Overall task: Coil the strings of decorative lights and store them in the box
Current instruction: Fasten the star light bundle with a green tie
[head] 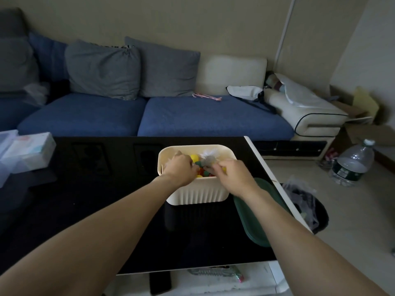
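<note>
A cream ribbed box [197, 194] stands on the black table [89, 210], near its right edge. Both of the person's hands reach into the open top. The left hand [178, 167] is curled over the left side of the box, its fingers bent down among the contents; whether they grip anything cannot be told. The right hand [232, 175] is at the near right side, its fingers pinching part of the decorative lights [205, 165], a blurred jumble of yellow, green, grey and red pieces lying inside the box. A dark green lid [254, 218] lies on the table just right of the box, partly under the right forearm. Beyond the table stands a blue sofa [149, 116] with grey cushions [102, 69].
</note>
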`<state>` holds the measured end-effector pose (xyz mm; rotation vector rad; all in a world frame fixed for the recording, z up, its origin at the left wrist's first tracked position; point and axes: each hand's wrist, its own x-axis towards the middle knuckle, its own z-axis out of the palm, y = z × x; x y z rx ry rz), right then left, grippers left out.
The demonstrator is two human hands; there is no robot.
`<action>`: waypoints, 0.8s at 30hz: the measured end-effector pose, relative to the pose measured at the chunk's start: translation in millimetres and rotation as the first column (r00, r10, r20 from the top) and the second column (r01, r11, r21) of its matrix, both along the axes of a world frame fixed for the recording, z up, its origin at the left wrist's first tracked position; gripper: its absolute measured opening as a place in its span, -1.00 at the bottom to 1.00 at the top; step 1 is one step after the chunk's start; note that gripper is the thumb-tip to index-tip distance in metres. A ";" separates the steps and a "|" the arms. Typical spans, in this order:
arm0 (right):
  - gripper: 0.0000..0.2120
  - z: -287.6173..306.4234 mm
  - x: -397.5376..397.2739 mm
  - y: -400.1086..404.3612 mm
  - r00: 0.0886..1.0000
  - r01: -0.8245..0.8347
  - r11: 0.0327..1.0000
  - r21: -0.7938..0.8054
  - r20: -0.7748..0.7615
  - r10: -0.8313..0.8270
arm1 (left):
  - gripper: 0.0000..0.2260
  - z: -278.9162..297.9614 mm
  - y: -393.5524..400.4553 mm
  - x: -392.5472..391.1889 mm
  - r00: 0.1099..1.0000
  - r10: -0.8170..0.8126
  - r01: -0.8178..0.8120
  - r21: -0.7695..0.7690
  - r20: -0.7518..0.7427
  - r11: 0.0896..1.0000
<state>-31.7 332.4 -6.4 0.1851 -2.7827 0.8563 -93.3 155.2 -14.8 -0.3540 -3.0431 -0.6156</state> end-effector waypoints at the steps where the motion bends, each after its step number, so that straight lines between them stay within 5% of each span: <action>1: -0.65 -4.3 2.3 4.5 0.989 0.054 0.998 0.017 -0.138 -0.051 | -0.63 -0.4 -0.1 1.2 0.999 -0.037 0.038 -0.043 0.021 0.998; 4: -0.94 -16.5 15.5 23.5 0.905 0.298 0.951 -0.081 -0.292 -0.309 | -0.47 1.4 -2.8 12.0 0.996 -0.090 0.091 -0.192 0.016 0.977; 7: -0.72 -38.2 31.2 42.2 0.884 0.466 0.884 0.031 0.031 -0.466 | -0.27 1.6 -4.6 23.5 0.990 -0.138 0.131 -0.305 0.000 0.943; 11: -0.33 -76.9 59.9 45.9 0.771 0.368 0.901 0.230 0.466 -0.434 | -0.32 -2.7 -8.4 29.0 0.979 -0.202 0.198 -0.428 0.036 0.882; 15: -0.77 -90.5 85.3 37.4 0.815 0.393 0.874 0.288 0.331 -0.476 | -0.54 -6.4 -11.6 38.0 0.983 -0.174 0.182 -0.414 0.058 0.892; 18: -0.87 -79.5 93.9 35.0 0.829 0.371 0.842 0.390 0.268 -0.490 | -0.57 -5.8 -15.9 49.1 0.984 -0.133 0.170 -0.387 0.119 0.906; 24: -0.65 -78.2 116.3 33.3 0.823 0.225 0.874 0.431 0.396 -0.407 | -0.59 -0.7 -41.8 85.2 0.980 -0.147 0.188 -0.385 0.132 0.904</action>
